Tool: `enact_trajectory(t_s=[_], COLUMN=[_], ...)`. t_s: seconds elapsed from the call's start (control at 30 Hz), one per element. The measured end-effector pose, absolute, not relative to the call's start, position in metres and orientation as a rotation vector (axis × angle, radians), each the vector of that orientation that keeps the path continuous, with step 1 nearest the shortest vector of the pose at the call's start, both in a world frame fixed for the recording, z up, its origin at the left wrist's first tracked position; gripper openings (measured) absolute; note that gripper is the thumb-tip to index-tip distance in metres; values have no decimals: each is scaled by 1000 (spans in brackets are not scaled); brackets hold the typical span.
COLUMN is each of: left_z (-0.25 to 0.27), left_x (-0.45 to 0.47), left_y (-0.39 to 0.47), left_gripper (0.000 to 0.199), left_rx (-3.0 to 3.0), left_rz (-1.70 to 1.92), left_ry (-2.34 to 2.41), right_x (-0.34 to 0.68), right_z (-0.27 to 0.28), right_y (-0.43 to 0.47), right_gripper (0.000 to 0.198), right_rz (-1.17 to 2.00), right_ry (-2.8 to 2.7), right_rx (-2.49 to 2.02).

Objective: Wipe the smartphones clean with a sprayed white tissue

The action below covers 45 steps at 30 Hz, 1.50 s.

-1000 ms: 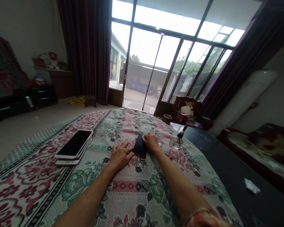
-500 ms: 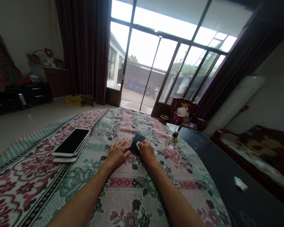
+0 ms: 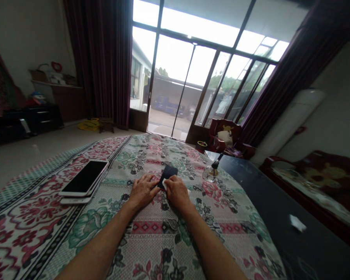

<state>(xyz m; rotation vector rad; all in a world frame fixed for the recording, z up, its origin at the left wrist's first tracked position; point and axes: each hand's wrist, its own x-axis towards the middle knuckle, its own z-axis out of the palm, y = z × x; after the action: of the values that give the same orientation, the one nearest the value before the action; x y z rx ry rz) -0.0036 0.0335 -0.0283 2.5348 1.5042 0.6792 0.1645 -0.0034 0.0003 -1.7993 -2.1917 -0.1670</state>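
A small dark blue, flat rectangular piece [image 3: 169,172] lies on the patterned tablecloth [image 3: 151,249] in front of me; I cannot tell its exact kind. My left hand [image 3: 144,189] rests flat on the cloth at its left side, fingers spread, the tips touching its near left edge. Over the near part of the piece, my right hand [image 3: 177,191] is closed on a white tissue [image 3: 164,183], pressing it against the surface near my left fingertips. More white shows at the right side of that hand. The piece's near right corner is hidden under the right hand.
Two stacked smartphones [image 3: 84,179] lie to the left. A clear glass jar [image 3: 210,174] with a dark brush [image 3: 217,161] stands at the right. Beyond it is a dark table [image 3: 251,186] with a crumpled white tissue [image 3: 297,223]. Glass doors [image 3: 175,89] stand ahead.
My right hand has slid the tissue a little left and nearer to me over the dark blue piece. My left hand stays at its edge. The view has shifted slightly.
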Motion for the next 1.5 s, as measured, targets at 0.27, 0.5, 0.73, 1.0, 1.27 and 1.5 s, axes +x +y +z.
enact_trajectory(t_s=[0.27,0.5,0.73,1.0,1.27,1.5], left_z=[-27,-26,-28,-30,-32,-31], left_x=[-3,-2,-2,0,-16,-19], left_y=[33,32,32,35,39,41], left_gripper=[34,38,35,27,25,41], left_rx=[2558,2563,2586,2508,2404,2456], left_rz=[677,680,668,883,991,919], left_ry=[1502,1509,1479,1255,1181,1156], right_x=[187,184,181,181,169,162], right_z=[1,3,3,0,1,-2], right_y=[10,9,8,13,7,3], right_gripper=[26,26,27,23,23,24], right_rz=[-147,-201,-209,-205,-207,-189], right_ry=[-2026,-2089,-2017,-2103,-2165,-2084], right_rx=[-1982,-1991,-2134,-2026,-1944,-1835])
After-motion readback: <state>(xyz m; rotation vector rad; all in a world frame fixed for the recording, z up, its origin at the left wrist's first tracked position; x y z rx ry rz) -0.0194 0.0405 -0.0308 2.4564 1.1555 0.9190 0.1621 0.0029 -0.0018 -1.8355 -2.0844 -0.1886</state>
